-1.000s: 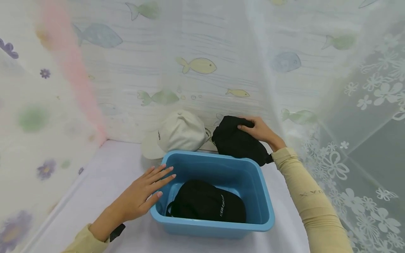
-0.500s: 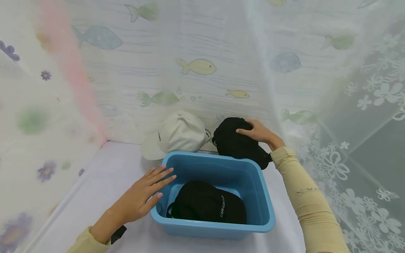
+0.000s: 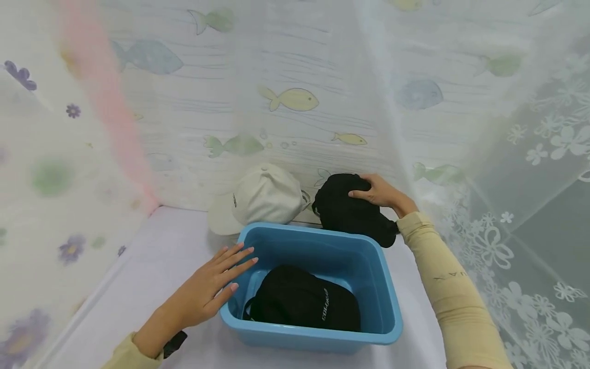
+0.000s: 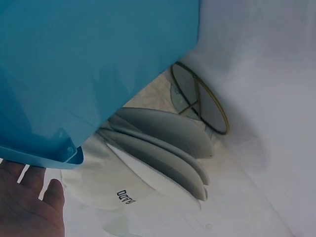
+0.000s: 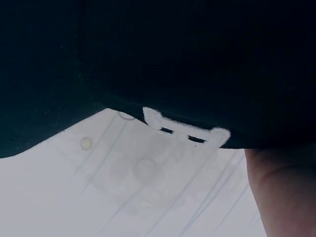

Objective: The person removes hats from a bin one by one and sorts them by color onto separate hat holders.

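Note:
At the back right, my right hand (image 3: 380,193) holds a black baseball cap (image 3: 345,210) by its crown, thumb on the near side and the other fingers hidden behind it. White stitching (image 5: 185,129) shows on this cap in the right wrist view. My left hand (image 3: 207,289) has its fingers spread and straight at the left rim of a blue plastic tub (image 3: 299,338); the left wrist view puts those fingertips against the rim. Inside the tub lies another black cap (image 3: 295,297) with white lettering on its front.
Behind the tub sits an off-white cap (image 3: 269,195), its brim to the left. In the left wrist view several pale brims (image 4: 163,148) are stacked together, beside a gold-rimmed oval object (image 4: 200,98). A fish-printed curtain (image 3: 295,100) hangs close behind the caps.
The black cap under my right hand has a rounder crown than a second ago, and my right thumb has shifted slightly down on it. My left hand and the tub keep their places.

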